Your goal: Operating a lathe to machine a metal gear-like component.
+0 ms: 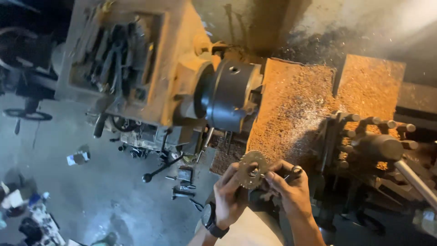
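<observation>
In the head view, a flat, round, toothed brass-coloured metal gear [251,169] is held up between both hands, in front of the chip-covered bed of a worn, tan-painted metal lathe [150,68]. The left hand [230,196], with a dark wristwatch [210,219] on its wrist, is closed around the gear's lower left edge. The right hand [291,189] pinches the gear's right side with its fingertips, and a small dark cylindrical piece [296,171] is also gripped in it.

The gear is off the machine and well apart from the dark steel chuck [232,95], whose jaws appear to carry no workpiece; mounting, if that is the work in hand, is judged not yet done. A thick layer of orange-brown metal shavings [296,109] is spread over the bed, so cutting is judged to have been done on this machine.

The gear's centre bore is partly covered by fingers. What the small dark piece is cannot be told; it may be a bolt or a tool handle. The tool post [364,141] on the right is in shadow and hard to make out, and the tray of tools [116,59] on the headstock is too dark to be sorted.
</observation>
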